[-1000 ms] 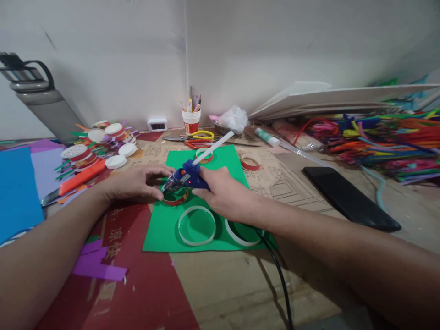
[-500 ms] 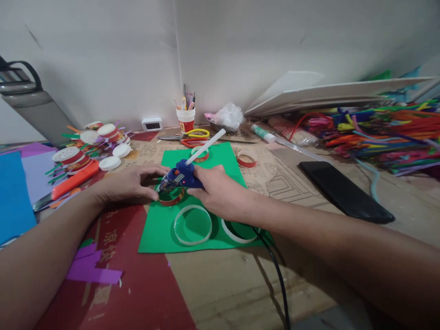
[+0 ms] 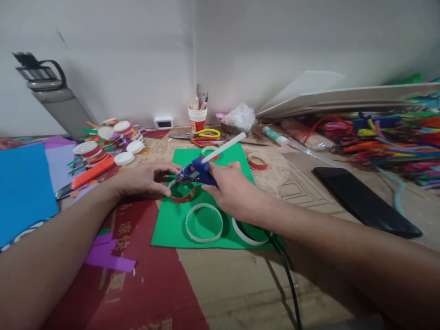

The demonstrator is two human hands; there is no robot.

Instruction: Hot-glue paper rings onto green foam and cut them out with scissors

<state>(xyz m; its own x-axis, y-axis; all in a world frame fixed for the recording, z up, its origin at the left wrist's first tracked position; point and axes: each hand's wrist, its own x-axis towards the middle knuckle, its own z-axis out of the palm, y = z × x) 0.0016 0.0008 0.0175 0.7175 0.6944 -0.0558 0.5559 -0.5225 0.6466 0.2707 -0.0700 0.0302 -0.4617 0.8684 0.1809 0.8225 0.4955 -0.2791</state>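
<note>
A blue hot glue gun (image 3: 197,174) with a white glue stick (image 3: 225,146) standing out of its back is gripped in my right hand (image 3: 237,190). Its nozzle points down and left into a red paper ring (image 3: 184,198), near the far left part of the rim. My left hand (image 3: 144,180) steadies this ring from the left, thumb on the near side and fingers on the far side. Under it lies a green sheet (image 3: 167,229). Nearer me on the sheet are a white ring (image 3: 187,224) and another white ring (image 3: 247,239), partly hidden by my right wrist.
The gun's black cord (image 3: 290,279) runs toward me. A black phone (image 3: 364,201) lies right, pipe cleaners (image 3: 385,142) behind it. Scissors (image 3: 208,134) and a pen cup (image 3: 197,121) stand at the back. An orange utility knife (image 3: 92,172) and blue sheet (image 3: 25,192) are left.
The whole view has shifted, so things appear farther right. The glue gun's nozzle has moved slightly along the red ring's rim, away from me. Both hands keep their holds.
</note>
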